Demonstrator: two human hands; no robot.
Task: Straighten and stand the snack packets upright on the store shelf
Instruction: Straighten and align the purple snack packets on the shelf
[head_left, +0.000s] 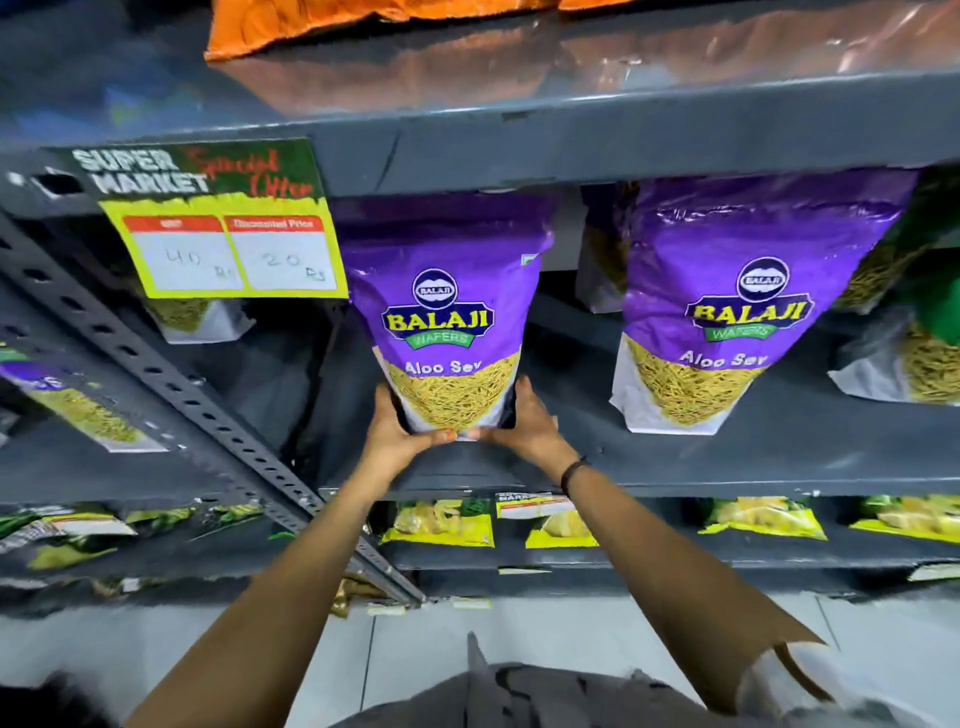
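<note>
I am clamping the purple packet (451, 312) low at its base, left hand (397, 434) and right hand (524, 423) closed around both bottom corners, standing it on the shelf (727, 462). It is looking light, crinkly, slippery; the filled bottom seems the firmest hold.

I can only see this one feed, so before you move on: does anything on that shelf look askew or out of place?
Yes. At far left, a purple packet lies tilted rather than upright. The packet held by the left hand and right hand stands straight, as does its neighbour. No spills visible.
</note>
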